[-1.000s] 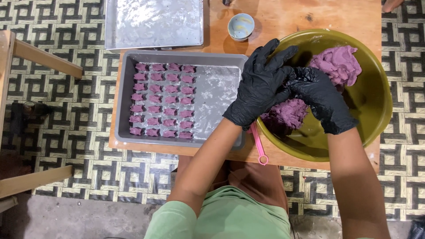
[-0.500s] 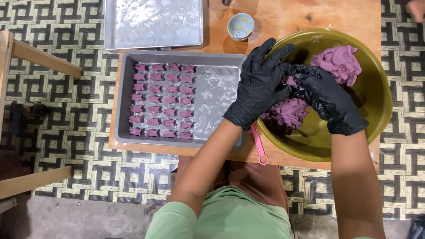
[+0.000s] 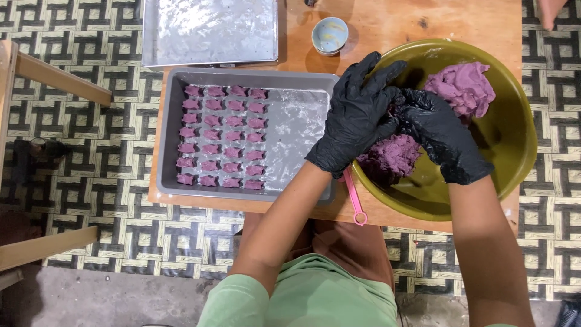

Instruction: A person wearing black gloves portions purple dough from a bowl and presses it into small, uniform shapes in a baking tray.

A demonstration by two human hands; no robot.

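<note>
Flanking gloved hands [image 3: 393,118]: shape-filled tray [image 3: 302,130], pink spoon [image 3: 354,197].

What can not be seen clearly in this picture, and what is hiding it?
- Head view: whatever sits between the left hand and right hand; the black gloves cover it.
- The pink tool: its upper end lies under the left wrist.
- The purple dough in the green bowl: the hands hide its middle part.
- The upper metal tray: cut off by the top edge.
- The small blue cup: contents too small to tell.
</note>
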